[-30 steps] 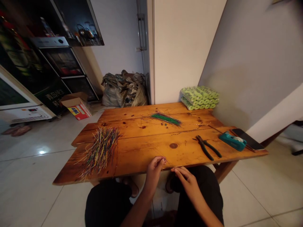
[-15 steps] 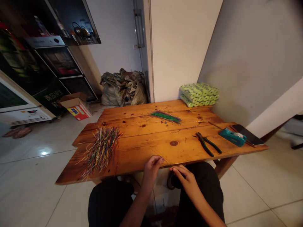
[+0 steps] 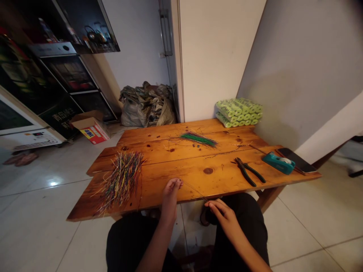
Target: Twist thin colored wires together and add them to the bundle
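Pinching: left hand (image 3: 171, 189) and right hand (image 3: 225, 212), each grip clamped on a thin strand (image 3: 197, 192)
Thin strand: stretched between the hands, by the near edge of the surface (image 3: 176, 168)
Pliers (image 3: 242, 166): lying right of the hands

Pale wall (image 3: 210, 56), tiled floor (image 3: 42, 200), wooden table (image 3: 167, 172)

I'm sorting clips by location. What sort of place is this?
Perhaps a home or small eatery, with a corner used for handwork: a wooden table with pliers lying on it, and a glass-fronted cabinet behind at the left.
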A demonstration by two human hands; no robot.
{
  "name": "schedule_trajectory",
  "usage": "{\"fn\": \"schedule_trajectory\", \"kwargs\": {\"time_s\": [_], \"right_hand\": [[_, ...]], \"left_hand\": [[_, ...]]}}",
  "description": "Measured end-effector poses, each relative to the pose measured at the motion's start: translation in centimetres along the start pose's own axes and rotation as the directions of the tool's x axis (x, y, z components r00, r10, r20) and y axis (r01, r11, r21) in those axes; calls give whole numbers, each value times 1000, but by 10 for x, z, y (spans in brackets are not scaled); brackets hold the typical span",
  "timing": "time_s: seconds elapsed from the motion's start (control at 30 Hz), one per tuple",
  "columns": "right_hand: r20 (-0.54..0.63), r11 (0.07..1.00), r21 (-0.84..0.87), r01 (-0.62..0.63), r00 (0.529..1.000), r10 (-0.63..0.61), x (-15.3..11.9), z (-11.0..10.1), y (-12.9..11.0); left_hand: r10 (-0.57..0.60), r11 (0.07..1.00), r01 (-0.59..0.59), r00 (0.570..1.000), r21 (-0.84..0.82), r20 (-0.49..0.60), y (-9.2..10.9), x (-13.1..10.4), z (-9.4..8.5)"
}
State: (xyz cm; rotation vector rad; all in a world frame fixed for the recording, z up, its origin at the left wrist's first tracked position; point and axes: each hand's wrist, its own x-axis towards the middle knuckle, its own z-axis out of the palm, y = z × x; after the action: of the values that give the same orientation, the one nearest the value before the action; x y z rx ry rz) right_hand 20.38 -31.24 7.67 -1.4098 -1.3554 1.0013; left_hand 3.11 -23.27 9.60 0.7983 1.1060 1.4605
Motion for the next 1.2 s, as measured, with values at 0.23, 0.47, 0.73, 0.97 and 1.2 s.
{"fn": "schedule_trajectory", "kwargs": {"time_s": [0.23,0.47,0.73,0.97,1.2], "right_hand": [[-1,1000,-4,4,1000,-4,1,0,-1],[36,987,109,-118,993,115,4,6,-4],[231,928,273,-254,954,193,8,26,-2],[361,905,265,-332,905,226,6,35,1],[284,978,-205,49,959,12,78,11,15]], "left_hand": [[-12,996,11,1000,-89,-19,4,-4,-3],[-268,960,232,924,156,274,-21,-44,-8],[-201,943,107,938,316,282,-41,-53,-19],[-199,964,151,955,220,218,-43,-57,-28],[-154,985,157,987,73,-49,-24,-41,-44]]}}
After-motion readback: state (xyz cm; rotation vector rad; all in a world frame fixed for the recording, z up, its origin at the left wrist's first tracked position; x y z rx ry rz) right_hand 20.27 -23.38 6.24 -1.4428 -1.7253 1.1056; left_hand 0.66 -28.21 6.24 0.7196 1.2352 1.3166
